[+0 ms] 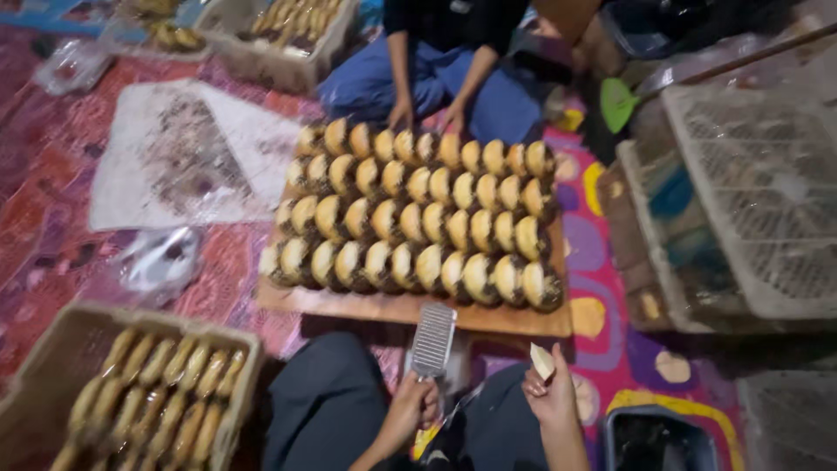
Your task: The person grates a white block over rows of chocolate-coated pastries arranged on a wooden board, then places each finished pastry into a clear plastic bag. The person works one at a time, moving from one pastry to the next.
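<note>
Left hand is clenched round the handle of a flat metal grater, blade pointing up and away from the body, its tip just short of the near edge of the wooden board. Right hand pinches a small pale piece of pastry between fingertips, raised just beside the grater, not touching it. Step in hand, as I read it — scraping or trimming one baked piece over the lap, with grater and piece held apart for the moment. Ahead of both hands the board carries four rows of browned half-moon pastries, packed edge to edge. Next contact calls for bringing the piece flat against the blade with light pressure — thin pastry could crumble. Left of the left hand, a crate with more pastries. Beyond the board a second person's hands rest at its far edge. Right of the right hand, stacked white plastic crates.
</note>
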